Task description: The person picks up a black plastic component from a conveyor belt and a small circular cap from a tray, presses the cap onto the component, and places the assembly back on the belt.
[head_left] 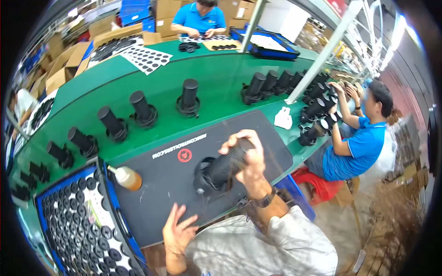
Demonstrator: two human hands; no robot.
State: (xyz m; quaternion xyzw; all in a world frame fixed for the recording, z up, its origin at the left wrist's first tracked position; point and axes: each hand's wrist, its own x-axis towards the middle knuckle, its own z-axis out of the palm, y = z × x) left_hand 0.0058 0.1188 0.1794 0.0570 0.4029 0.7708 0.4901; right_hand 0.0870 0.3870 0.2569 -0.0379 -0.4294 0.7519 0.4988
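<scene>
My right hand [252, 161] is wrapped round a black textured cylinder with a wider ring-shaped base [223, 169]. It leans over the dark mat [156, 198], with its base toward the left. Just in front of the mat's near edge, my left hand [178, 230] has its fingers spread and holds nothing. Left of the cylinder, a squeeze bottle of amber liquid [129, 178] stands on the mat. A blue-edged tray [120, 221] at the lower left carries many small black discs on white sheets.
Several similar black cylinders [143, 110] stand along the green conveyor [161, 92]. A crumpled white bag [283, 118] lies beyond the mat's right corner. One co-worker [361, 142] sits at right among more cylinders; another [200, 23] works across the line. A metal post [317, 60] rises at right.
</scene>
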